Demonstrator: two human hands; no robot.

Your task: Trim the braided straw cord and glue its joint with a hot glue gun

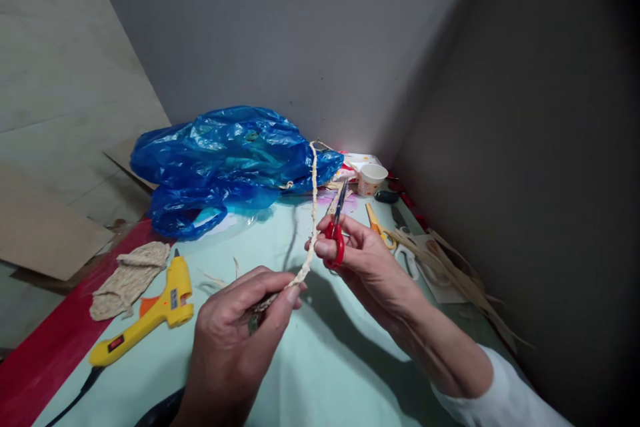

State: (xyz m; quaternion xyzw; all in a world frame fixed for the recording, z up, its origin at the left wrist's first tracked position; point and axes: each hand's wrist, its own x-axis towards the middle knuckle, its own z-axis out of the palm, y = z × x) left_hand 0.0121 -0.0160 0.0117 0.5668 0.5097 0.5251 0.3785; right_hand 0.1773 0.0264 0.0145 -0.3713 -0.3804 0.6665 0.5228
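My left hand point(245, 327) pinches a cream braided fibre cord point(314, 197) between thumb and fingers, low in the middle of the view. From there the cord rises past my right hand and bends over at its top, in front of a blue plastic bag. My right hand point(360, 253) is closed round red-handled scissors point(335, 243), their blades pointing up and away. Its thumb and fingertips also touch the cord or lie right beside it; which, I cannot tell. The part of the cord inside my left palm is mostly hidden.
A yellow glue gun point(173, 300) lies at left beside a woven fibre piece point(131, 277). The blue plastic bag point(225, 153) fills the back. At right are a paper cup point(373, 180), yellow-handled scissors point(377, 227) and loose fibre strips point(450, 267) near the wall.
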